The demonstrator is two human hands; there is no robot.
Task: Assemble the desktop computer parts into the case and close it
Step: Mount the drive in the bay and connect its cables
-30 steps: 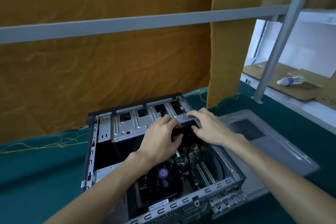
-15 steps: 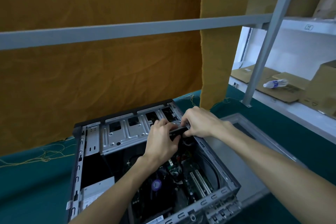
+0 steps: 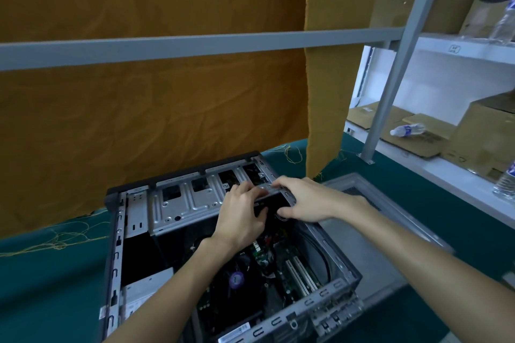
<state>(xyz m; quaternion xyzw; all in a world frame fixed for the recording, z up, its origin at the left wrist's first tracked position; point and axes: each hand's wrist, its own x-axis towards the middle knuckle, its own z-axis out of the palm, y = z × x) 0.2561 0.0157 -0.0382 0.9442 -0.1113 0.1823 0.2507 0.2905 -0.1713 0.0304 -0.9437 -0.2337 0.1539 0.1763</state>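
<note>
1. One open computer case (image 3: 223, 253) lying on its side on the green-covered bench (image 3: 41, 287), motherboard and fan exposed inside.
2. Both hands at the far right corner of the case, on a dark component (image 3: 274, 202) seated under the edge of the metal drive cage (image 3: 184, 203).
3. Left hand (image 3: 241, 216): fingers curled over the near left side of the dark component, gripping it.
4. Right hand (image 3: 308, 202): fingers hooked over its top far edge, thumb underneath, pinching it against the cage rim.
5. One grey side panel (image 3: 362, 234) flat on the bench just right of the case, not yet fitted; case therefore not closed.
6. Likely risks: component skewed between the two grips and jamming in the cage; fingertips caught on the sharp sheet-metal edge; cables below trapped or pulled off the board if pushed blind; a slip dropping it onto the motherboard (image 3: 281, 267).
7. Count elsewhere: three plastic bottles on the shelving at right, one lying (image 3: 407, 129), one at the right edge (image 3: 505, 184), one on the upper shelf (image 3: 505, 17); several cardboard boxes; one ochre cloth backdrop (image 3: 153, 106).
</note>
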